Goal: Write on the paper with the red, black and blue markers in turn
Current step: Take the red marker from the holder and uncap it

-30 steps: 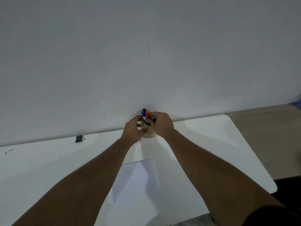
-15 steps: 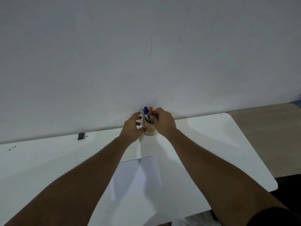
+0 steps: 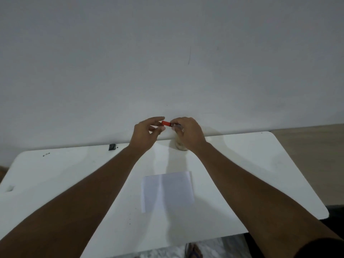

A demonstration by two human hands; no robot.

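Observation:
My right hand (image 3: pixel 188 134) holds the red marker (image 3: pixel 166 123) level above the back of the white table (image 3: pixel 251 164), its red cap pointing left. My left hand (image 3: pixel 147 132) is just left of it, fingers apart around the cap, thumb and fingertips close to it; I cannot tell whether they touch. Under my right hand, the pale wooden pen holder (image 3: pixel 179 145) stands against the wall, mostly hidden. The blue and black markers are out of sight. A white sheet of paper (image 3: pixel 167 190) lies flat on the table between my forearms.
A small black object (image 3: pixel 112 147) lies at the table's back edge on the left, near a few dark specks (image 3: pixel 46 154). A grey wall rises right behind the table. Wooden floor shows to the right, and a sandalled foot (image 3: pixel 192 251) below the front edge.
My right hand has lifted the red marker out of the holder and turned it level. My left hand has let go of the holder and risen to the cap.

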